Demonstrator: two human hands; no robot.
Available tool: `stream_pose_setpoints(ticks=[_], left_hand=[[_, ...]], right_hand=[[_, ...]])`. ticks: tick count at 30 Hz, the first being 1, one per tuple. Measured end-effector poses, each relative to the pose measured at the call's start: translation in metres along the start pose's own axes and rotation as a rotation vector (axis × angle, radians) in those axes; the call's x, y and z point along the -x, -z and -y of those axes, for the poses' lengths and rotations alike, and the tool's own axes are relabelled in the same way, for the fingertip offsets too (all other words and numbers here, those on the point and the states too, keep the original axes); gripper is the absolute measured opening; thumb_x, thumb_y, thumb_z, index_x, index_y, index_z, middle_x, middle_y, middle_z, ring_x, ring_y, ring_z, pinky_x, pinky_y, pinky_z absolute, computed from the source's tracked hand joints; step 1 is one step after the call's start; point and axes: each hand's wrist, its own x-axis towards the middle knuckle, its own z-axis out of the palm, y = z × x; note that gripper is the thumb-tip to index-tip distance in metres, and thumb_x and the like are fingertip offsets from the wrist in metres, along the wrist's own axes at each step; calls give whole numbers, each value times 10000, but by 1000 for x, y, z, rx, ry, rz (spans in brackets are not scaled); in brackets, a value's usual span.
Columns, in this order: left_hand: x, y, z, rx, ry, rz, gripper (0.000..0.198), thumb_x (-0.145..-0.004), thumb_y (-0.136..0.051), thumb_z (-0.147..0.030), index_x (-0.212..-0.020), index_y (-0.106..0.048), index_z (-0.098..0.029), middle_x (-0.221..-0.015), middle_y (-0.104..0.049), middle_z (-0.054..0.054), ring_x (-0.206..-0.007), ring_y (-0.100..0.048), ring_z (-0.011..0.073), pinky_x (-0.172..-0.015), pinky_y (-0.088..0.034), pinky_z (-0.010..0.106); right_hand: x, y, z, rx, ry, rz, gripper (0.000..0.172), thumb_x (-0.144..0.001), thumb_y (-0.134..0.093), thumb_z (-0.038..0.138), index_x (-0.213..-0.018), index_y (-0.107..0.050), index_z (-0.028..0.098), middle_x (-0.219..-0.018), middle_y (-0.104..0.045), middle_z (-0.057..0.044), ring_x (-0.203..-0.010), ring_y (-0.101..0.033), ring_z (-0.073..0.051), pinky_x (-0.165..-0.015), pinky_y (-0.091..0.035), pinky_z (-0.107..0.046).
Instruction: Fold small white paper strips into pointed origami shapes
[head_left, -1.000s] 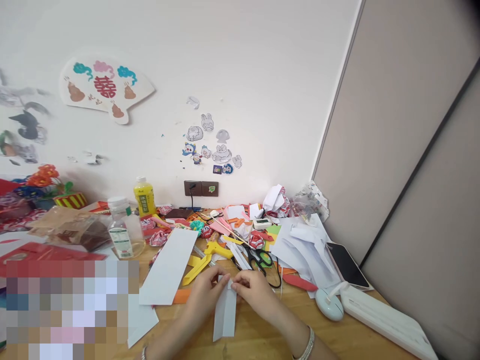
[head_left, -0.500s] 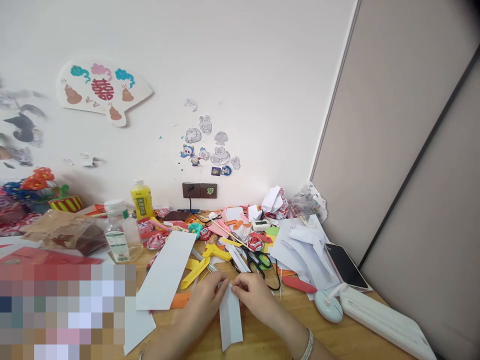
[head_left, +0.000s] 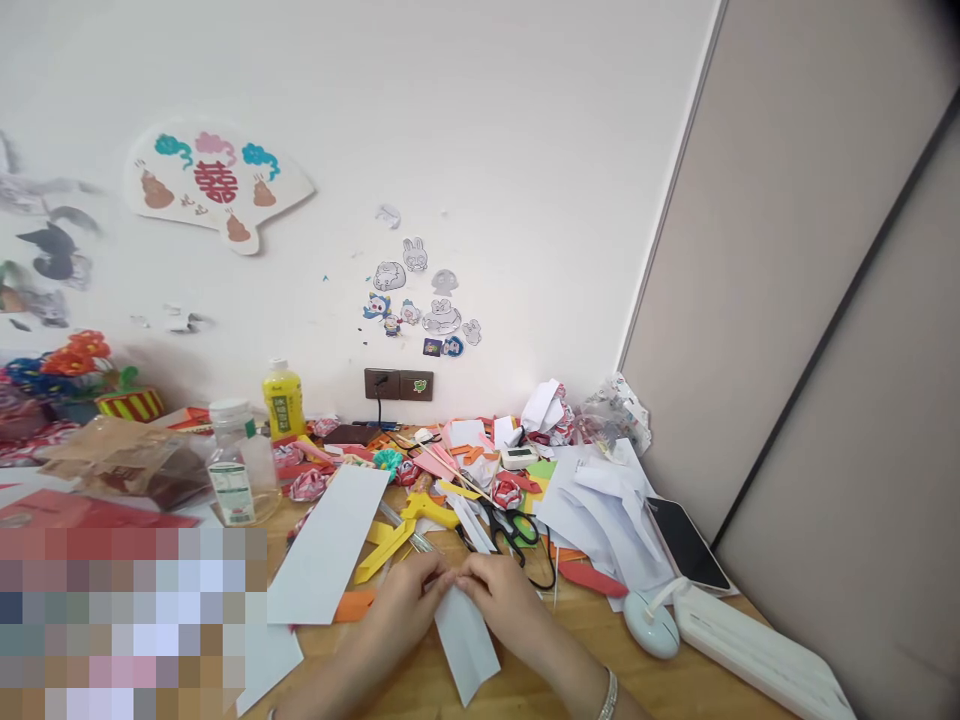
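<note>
A strip of white paper with a lengthwise crease hangs down toward me over the wooden table. My left hand pinches its far end from the left, and my right hand pinches the same end from the right. The fingertips meet there and cover that edge. A wide white paper sheet lies left of my hands. Just beyond them are a yellow glue gun and black-handled scissors.
Loose white papers, a tablet and a white lamp with a rounded pale-blue part lie to the right. A clear jar and a yellow bottle stand at the back left. Coloured paper scraps cover the table's back.
My fingertips have come together at the paper's far end. The strip's lower end has swung to the right, and its crease looks flatter. The view has shifted slightly.
</note>
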Motion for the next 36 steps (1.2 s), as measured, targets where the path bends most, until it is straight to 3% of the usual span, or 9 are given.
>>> stream_pose_setpoints(ticks=[4, 13, 17, 21, 26, 31, 36], left_hand=[[-5, 3, 7, 93, 15, -47, 276, -757, -428, -390, -571, -476, -193, -563, -493, -25, -565, -459, 152, -522, -335, 231], [-1, 4, 1, -46, -87, 117, 242, -754, -447, -317, -583, -560, -189, -619, -573, 4, -615, -505, 167, -560, -347, 241], [-3, 5, 3, -50, -48, -21, 263, -752, -456, -351, -556, -531, -192, -607, -551, 6, -626, -499, 177, -583, -355, 260], [-7, 5, 9, 176, 120, -125, 299, -753, -424, -449, -618, -500, -193, -567, -487, -27, -542, -458, 149, -520, -364, 255], [-8, -2, 7, 574, 234, -98, 377, -662, -469, -580, -623, -424, -208, -526, -446, -63, -477, -449, 127, -466, -401, 253], [-5, -7, 2, 620, 245, -72, 389, -633, -513, -582, -604, -398, -212, -497, -481, -68, -487, -500, 131, -489, -426, 260], [-7, -9, 6, 602, 257, 70, 384, -608, -556, -563, -632, -439, -198, -469, -499, -72, -430, -498, 117, -451, -416, 248]], right_hand=[[-1, 4, -2, -15, -8, -39, 192, -818, -434, 186, -700, -584, 162, -648, -580, 9, -624, -507, -116, -537, -310, -198], [-2, -3, -6, 261, 139, -45, 163, -726, -484, 111, -581, -537, 162, -568, -526, 14, -582, -450, -117, -525, -283, -217], [0, 4, 1, 371, 235, -185, 128, -792, -484, 168, -707, -579, 179, -720, -573, -30, -743, -472, -172, -651, -334, -263], [5, 8, 5, 373, 253, -308, 170, -832, -430, 173, -866, -594, 204, -755, -586, -38, -743, -470, -184, -654, -334, -283], [6, -3, 0, 360, 346, -194, 293, -818, -423, 114, -1043, -564, 237, -790, -621, -35, -744, -497, -180, -643, -360, -272], [3, -6, -2, 284, 334, -205, 129, -778, -557, 178, -879, -619, 229, -813, -603, -26, -796, -479, -183, -683, -372, -280], [1, 0, -1, 146, 287, -262, 18, -741, -615, 187, -729, -618, 201, -749, -589, -12, -759, -479, -166, -667, -368, -268]])
